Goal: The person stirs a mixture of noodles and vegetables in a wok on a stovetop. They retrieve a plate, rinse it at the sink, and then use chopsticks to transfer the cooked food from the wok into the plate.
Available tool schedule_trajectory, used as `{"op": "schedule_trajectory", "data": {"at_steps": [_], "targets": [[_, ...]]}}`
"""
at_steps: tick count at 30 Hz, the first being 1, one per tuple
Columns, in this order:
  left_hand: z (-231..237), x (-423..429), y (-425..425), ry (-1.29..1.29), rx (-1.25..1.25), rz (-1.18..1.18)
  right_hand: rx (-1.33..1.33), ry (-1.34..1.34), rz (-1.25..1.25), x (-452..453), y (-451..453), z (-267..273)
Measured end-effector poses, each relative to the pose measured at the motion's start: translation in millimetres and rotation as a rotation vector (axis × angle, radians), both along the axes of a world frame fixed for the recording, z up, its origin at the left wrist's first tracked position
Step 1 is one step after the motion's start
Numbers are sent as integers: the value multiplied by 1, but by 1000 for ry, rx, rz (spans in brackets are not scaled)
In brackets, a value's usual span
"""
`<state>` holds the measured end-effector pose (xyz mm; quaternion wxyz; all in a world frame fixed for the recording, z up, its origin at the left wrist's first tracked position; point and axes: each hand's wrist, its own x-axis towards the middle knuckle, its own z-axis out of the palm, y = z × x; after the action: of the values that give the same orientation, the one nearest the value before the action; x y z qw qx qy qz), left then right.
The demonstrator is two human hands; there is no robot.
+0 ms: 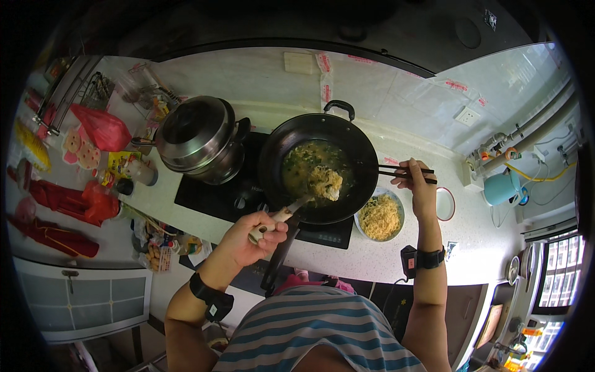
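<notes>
My left hand [260, 235] grips the pale handle of a metal spatula [297, 204]. On its blade, over the wok, rests a clump of yellowish food [325, 182], perhaps noodles or egg. A dark wok [274, 176] sits on the cooktop and holds broth [297, 162] with green bits. In my right hand [418, 183] is a pair of black chopsticks [390, 170], with their tips towards the wok's right rim. Just below and left of that hand stands a bowl of yellow noodles [381, 217]. A small red-rimmed bowl [445, 204] lies beside my right wrist.
Left of the wok, a lidded steel pot [200, 139] stands on the black glass cooktop [209, 197]. Bottles [139, 171] and a red plastic bag [102, 128] crowd the counter's left end. The wok's long handle [281, 255] juts towards my body. A light-blue kettle [502, 188] is at the right.
</notes>
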<state>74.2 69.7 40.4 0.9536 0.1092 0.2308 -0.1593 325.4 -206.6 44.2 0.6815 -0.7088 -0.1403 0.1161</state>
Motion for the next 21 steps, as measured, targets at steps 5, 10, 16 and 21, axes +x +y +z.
{"op": "schedule_trajectory", "data": {"at_steps": [5,10,16,21], "targets": [[11,-1,0,-37,15,0,14,176,-84,15,-16,-48],[21,0,1,-68,-1,17,112,384,83,15,-9,-87],[18,5,2,-54,-6,41,233,556,170,7,-9,-109],[11,7,3,-47,-23,49,305,599,169,0,-12,-112]]}}
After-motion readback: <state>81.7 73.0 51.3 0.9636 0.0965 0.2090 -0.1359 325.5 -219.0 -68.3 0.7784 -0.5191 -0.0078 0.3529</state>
